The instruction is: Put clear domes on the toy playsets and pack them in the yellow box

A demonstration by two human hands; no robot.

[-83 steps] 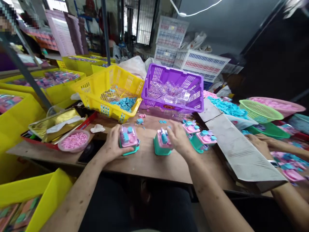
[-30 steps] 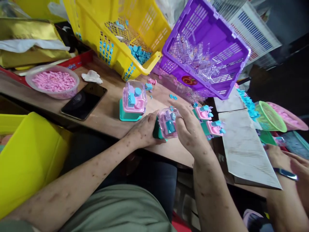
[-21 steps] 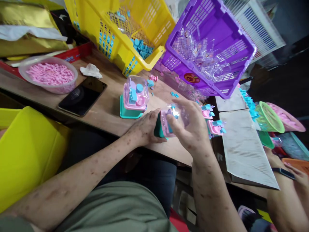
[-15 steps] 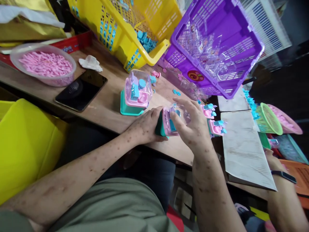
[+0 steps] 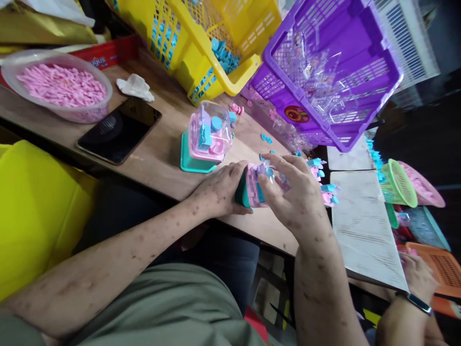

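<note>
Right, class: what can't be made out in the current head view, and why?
In the head view:
- The right side of the held teal-and-pink box: covered by the right hand.
- The palm of the left hand: hidden by its own back.
- The yellow basket: cut off by the top edge.
- Marks on the clear pieces in the purple basket: too small, blurred.
</note>
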